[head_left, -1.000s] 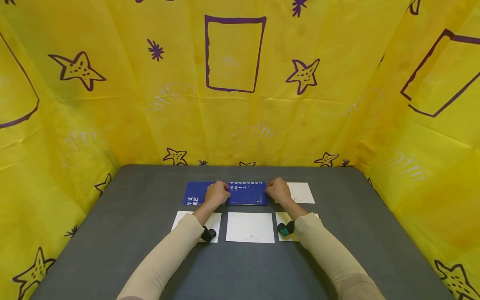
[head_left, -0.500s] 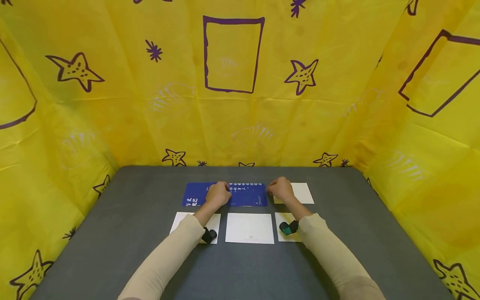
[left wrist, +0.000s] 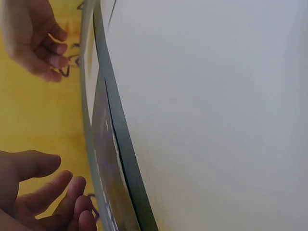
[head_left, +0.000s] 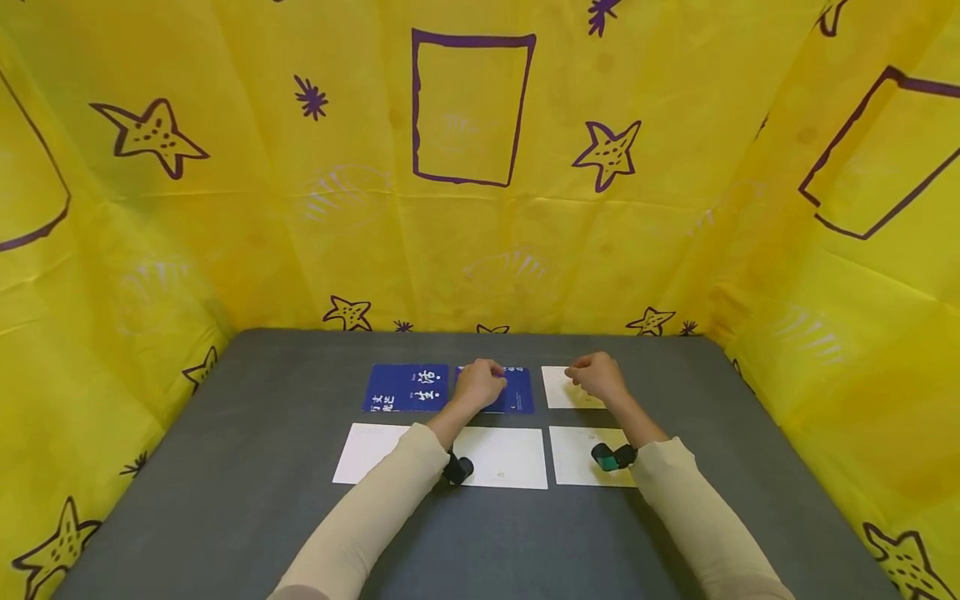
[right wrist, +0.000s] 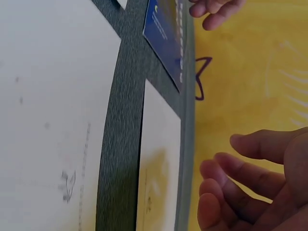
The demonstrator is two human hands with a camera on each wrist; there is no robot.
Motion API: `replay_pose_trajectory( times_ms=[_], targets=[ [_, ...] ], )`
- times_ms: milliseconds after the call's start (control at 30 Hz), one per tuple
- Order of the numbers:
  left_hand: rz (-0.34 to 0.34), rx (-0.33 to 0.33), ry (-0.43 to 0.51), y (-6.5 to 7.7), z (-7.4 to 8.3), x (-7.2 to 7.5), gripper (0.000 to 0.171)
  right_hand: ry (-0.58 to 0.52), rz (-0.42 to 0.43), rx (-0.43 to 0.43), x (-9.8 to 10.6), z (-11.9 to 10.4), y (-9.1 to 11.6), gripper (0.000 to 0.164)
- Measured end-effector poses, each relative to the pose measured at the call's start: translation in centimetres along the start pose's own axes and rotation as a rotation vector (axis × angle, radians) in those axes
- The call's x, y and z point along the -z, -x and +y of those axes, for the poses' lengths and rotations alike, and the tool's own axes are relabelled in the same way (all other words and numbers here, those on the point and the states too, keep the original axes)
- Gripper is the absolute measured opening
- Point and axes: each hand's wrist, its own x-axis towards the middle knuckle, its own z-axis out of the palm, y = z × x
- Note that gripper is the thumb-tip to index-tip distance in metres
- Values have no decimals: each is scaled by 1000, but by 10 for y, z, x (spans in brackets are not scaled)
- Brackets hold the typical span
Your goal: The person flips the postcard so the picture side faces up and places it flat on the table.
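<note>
Yellow cloth [head_left: 480, 242] walls the scene behind and at both sides, and below it the dark counter [head_left: 450, 542] runs wide to left, right and near edge. Up front sit three white cards: the front-left card [head_left: 367, 454], the front-middle card [head_left: 506, 458] and the front-right card [head_left: 581, 467], a thin grey strip showing between the last two. Behind them, across another strip, lie the left blue card [head_left: 401, 387], the middle blue card [head_left: 519, 392] and the back white card [head_left: 557, 392], narrow gaps between.

And here's the change: both hands have slid right! The left hand [head_left: 478, 385] has left the left blue card and is now over the middle one; the right hand [head_left: 600, 375] has quit the middle one's edge and is over the back white card. Both are released, thumbs apart from loosely bent fingers, nothing between.

That uncovers big white characters, 活 and 生, on the left blue card, smaller ones in its near corner. The middle one's line of writing is partly hidden; the white cards' tiny print is too small to read.
</note>
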Motion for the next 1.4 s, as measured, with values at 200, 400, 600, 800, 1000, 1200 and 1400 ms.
replay_pose_trajectory(
  times_ms=[200,400,600,800,1000,1200,1400],
  targets=[
    [0,-2,29,2,26,-27,25,11,17,-38,11,18,3,31],
    [9,-6,-7,7,42,-44,25,2,25,-44,16,30,4,34],
    [-15,-27,-4,10,55,-51,31,20,71,-76,26,42,7,34],
    [-48,10,-53,12,61,-55,32,141,68,-110,32,47,11,38],
    [-63,16,-37,14,63,-56,31,207,52,-104,29,46,15,43],
    [-64,34,12,12,63,-58,29,172,55,-96,27,44,15,42],
    [-87,55,58,11,63,-58,29,104,50,-125,28,47,14,42]
  ],
)
